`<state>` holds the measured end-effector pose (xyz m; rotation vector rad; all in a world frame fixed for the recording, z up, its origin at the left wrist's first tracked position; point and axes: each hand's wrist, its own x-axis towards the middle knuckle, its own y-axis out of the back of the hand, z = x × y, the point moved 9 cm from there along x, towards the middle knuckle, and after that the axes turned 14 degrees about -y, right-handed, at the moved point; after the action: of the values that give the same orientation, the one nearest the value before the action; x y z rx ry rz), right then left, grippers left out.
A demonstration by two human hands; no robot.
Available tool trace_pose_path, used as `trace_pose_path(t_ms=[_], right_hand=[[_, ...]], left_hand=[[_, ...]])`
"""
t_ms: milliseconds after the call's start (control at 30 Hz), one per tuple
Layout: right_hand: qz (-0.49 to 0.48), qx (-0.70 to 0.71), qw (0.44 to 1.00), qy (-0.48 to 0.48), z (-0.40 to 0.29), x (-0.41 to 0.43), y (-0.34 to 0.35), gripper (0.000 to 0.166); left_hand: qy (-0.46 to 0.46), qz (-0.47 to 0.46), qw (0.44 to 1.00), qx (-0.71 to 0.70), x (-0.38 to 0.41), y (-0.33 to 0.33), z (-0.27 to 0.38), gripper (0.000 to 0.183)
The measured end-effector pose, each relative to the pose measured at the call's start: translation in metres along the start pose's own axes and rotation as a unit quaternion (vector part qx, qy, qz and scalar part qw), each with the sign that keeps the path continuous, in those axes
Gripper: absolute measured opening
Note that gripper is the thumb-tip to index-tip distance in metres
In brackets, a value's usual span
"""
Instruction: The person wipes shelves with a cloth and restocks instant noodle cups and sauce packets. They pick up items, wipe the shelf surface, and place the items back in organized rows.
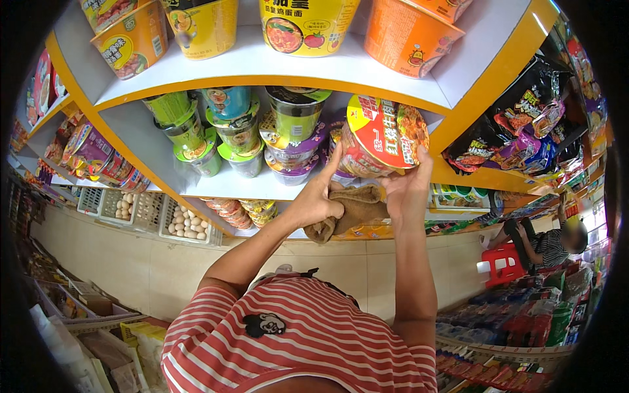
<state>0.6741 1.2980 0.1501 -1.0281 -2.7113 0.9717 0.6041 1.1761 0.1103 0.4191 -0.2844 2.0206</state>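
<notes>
In front of the middle shelf, a red and yellow instant-noodle bowl (381, 135) is held tilted, its printed lid facing me. My right hand (405, 184) grips its right side and underside. My left hand (317, 196) clasps a folded brown cloth (356, 206), while its extended index finger reaches the bowl's left side. The cloth hangs below the bowl, between the two hands. Directly left of the bowl, green and black noodle cups (297, 115) stand stacked on purple-lidded ones (290, 164). Part of a purple container behind the bowl is hidden.
Large yellow noodle tubs (307, 29) and orange ones (408, 39) line the shelf above. Eggs (189, 223) fill plastic crates at lower left. Black noodle packets (521, 113) stick out at right. Beyond them a person (550, 245) sits by a red plastic stool (501, 265).
</notes>
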Motion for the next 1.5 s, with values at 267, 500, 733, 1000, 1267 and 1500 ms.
trace_pose_path(t_ms=[267, 500, 733, 1000, 1267, 1500], right_hand=[[0.074, -0.084, 0.994, -0.015, 0.001, 0.023, -0.003, 0.053], [0.087, -0.108, 0.990, 0.009, 0.002, 0.041, -0.006, 0.051], [0.109, -0.125, 0.986, 0.005, 0.003, 0.047, -0.011, 0.055], [0.118, -0.117, 0.985, 0.050, 0.002, 0.049, -0.007, 0.063], [0.125, -0.274, 0.952, 0.061, 0.020, -0.007, 0.020, 0.055], [0.184, -0.268, 0.942, -0.087, 0.101, -0.051, 0.126, 0.039]], left_hand=[[0.028, 0.029, 0.997, -0.068, 0.022, 0.010, -0.010, 0.104], [0.122, 0.028, 0.987, -0.098, 0.030, 0.012, -0.033, 0.102], [0.079, 0.031, 0.994, -0.070, 0.038, 0.017, -0.036, 0.102], [0.061, 0.036, 0.996, -0.054, 0.037, 0.015, -0.039, 0.100], [0.069, -0.097, 0.993, 0.007, -0.031, 0.004, -0.051, 0.059], [0.140, 0.185, 0.969, 0.090, -0.112, 0.083, -0.072, 0.037]])
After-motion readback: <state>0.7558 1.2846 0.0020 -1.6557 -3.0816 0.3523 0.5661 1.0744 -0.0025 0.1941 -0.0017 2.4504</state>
